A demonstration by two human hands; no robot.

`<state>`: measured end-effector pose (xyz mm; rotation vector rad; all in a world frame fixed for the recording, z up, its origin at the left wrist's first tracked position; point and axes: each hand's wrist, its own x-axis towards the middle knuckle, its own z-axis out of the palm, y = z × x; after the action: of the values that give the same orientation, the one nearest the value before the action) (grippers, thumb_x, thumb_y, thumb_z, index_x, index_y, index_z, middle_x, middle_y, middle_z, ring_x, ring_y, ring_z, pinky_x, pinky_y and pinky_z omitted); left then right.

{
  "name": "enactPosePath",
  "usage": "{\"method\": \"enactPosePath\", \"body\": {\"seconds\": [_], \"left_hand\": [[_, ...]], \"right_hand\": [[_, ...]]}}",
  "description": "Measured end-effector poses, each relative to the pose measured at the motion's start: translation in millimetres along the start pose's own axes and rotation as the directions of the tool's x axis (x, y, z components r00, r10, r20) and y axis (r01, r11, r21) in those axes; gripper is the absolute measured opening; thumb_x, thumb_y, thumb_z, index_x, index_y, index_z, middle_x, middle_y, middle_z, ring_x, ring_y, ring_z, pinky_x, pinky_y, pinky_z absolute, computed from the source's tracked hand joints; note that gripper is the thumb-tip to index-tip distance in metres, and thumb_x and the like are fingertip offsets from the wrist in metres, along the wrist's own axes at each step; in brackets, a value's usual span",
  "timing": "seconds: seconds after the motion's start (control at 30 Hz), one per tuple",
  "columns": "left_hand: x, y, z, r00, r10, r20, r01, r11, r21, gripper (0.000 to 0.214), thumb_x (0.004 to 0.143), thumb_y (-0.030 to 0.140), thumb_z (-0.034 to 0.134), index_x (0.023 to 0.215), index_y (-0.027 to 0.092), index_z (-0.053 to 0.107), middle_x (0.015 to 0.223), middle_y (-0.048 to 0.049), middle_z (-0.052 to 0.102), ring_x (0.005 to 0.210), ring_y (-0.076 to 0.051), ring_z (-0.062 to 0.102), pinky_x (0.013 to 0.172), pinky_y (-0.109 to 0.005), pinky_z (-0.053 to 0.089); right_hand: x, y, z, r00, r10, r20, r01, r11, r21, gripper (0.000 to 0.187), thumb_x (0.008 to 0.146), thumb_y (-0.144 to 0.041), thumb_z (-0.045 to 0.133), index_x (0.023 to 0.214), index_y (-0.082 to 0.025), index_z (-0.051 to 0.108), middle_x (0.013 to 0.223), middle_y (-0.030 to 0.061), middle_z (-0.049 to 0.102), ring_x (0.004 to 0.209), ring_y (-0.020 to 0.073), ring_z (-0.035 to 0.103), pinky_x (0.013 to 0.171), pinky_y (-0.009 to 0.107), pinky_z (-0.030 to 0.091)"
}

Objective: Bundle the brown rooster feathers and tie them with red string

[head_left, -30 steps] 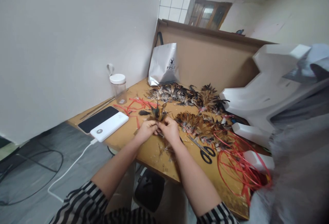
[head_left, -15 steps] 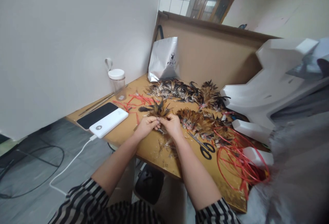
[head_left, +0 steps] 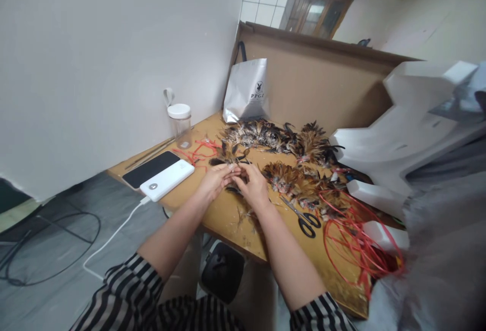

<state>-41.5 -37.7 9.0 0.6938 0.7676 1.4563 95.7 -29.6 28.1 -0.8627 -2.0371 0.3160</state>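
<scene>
Above the front part of the table, my left hand (head_left: 217, 180) is closed round the base of a small bunch of brown and black feathers (head_left: 229, 154). My right hand (head_left: 253, 184) meets it from the right, fingers curled and pinching at the same base; the exact grip is hidden between the fingertips. Dark feather tips fan out beyond both hands. A row of tied brown feather bunches (head_left: 290, 181) lies just right of my right hand. Black-handled scissors (head_left: 307, 222) rest near my right forearm, and loose feather scraps (head_left: 248, 215) lie below the hands.
More feathers (head_left: 266, 136) are heaped at the back before a silver bag (head_left: 246, 90). Red strips (head_left: 357, 245) tangle at right, beside white foam (head_left: 374, 123). A lidded cup (head_left: 180, 123), phone (head_left: 152, 169) and white power bank (head_left: 167, 179) stand at left on the table (head_left: 228, 227).
My fingers have shifted at the base of the feather bunch; the right thumb and fingers now stand farther apart. The bunch tilts more leftward. The whole view has moved slightly.
</scene>
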Motion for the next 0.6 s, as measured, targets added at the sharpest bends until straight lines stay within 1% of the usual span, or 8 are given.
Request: {"method": "enactPosePath", "body": {"seconds": [0.1, 0.17, 0.27, 0.33, 0.47, 0.6], "left_hand": [[-3, -5, 5.8, 1.000, -0.012, 0.022, 0.012, 1.000, 0.009, 0.027, 0.065, 0.029, 0.069, 0.083, 0.009, 0.064, 0.086, -0.0119, 0.068, 0.081, -0.017, 0.063, 0.071, -0.025, 0.048], [-4, -8, 8.8, 0.999, -0.017, 0.039, 0.016, 1.000, 0.022, 0.028, 0.065, 0.031, 0.069, 0.082, 0.009, 0.064, 0.086, -0.0118, 0.068, 0.082, -0.017, 0.063, 0.073, -0.027, 0.048], [-7, -9, 11.1, 0.999, -0.017, 0.052, 0.013, 0.997, 0.079, 0.030, 0.063, 0.033, 0.070, 0.080, 0.009, 0.065, 0.086, -0.0121, 0.068, 0.081, -0.018, 0.062, 0.075, -0.029, 0.047], [-9, -6, 11.1, 0.998, -0.016, 0.061, 0.008, 0.992, 0.126, 0.031, 0.062, 0.035, 0.071, 0.078, 0.009, 0.065, 0.085, -0.0121, 0.068, 0.078, -0.017, 0.062, 0.074, -0.029, 0.047], [-13, -1, 8.0, 0.997, -0.023, 0.069, 0.009, 0.978, 0.208, 0.032, 0.060, 0.036, 0.071, 0.075, 0.008, 0.066, 0.081, -0.0112, 0.068, 0.070, -0.014, 0.062, 0.068, -0.025, 0.048], [-11, -1, 4.8, 0.996, -0.001, 0.086, -0.021, 0.967, 0.252, 0.032, 0.060, 0.037, 0.071, 0.074, 0.008, 0.066, 0.079, -0.0102, 0.068, 0.064, -0.012, 0.061, 0.063, -0.023, 0.048]], "right_hand": [[-1, 2, -1, 1.000, -0.027, -0.005, 0.026, 0.993, -0.116, 0.029, 0.077, -0.027, 0.053, 0.105, -0.019, 0.056, 0.093, 0.0086, 0.059, 0.088, 0.0202, 0.053, 0.080, 0.031, 0.040], [-1, 5, -2, 1.000, -0.030, -0.003, 0.029, 0.989, -0.145, 0.025, 0.078, -0.027, 0.051, 0.101, -0.019, 0.057, 0.091, 0.0083, 0.059, 0.085, 0.0195, 0.053, 0.077, 0.030, 0.040], [-1, 7, -4, 1.000, -0.017, 0.000, 0.017, 0.988, -0.152, 0.019, 0.078, -0.028, 0.050, 0.094, -0.019, 0.059, 0.085, 0.0066, 0.060, 0.079, 0.0177, 0.053, 0.072, 0.028, 0.039], [0, 7, -5, 1.000, 0.002, -0.003, -0.002, 0.986, -0.167, 0.015, 0.078, -0.030, 0.051, 0.083, -0.019, 0.059, 0.078, 0.0049, 0.058, 0.073, 0.0162, 0.051, 0.067, 0.026, 0.038], [1, 6, -5, 0.999, 0.024, -0.022, -0.028, 0.979, -0.200, 0.021, 0.076, -0.035, 0.053, 0.063, -0.019, 0.053, 0.066, 0.0023, 0.053, 0.064, 0.0140, 0.047, 0.060, 0.024, 0.034], [2, 4, -5, 0.998, 0.054, -0.027, -0.057, 0.989, -0.137, 0.022, 0.074, -0.034, 0.056, 0.060, -0.019, 0.052, 0.064, 0.0018, 0.052, 0.063, 0.0134, 0.046, 0.059, 0.024, 0.034]]}}
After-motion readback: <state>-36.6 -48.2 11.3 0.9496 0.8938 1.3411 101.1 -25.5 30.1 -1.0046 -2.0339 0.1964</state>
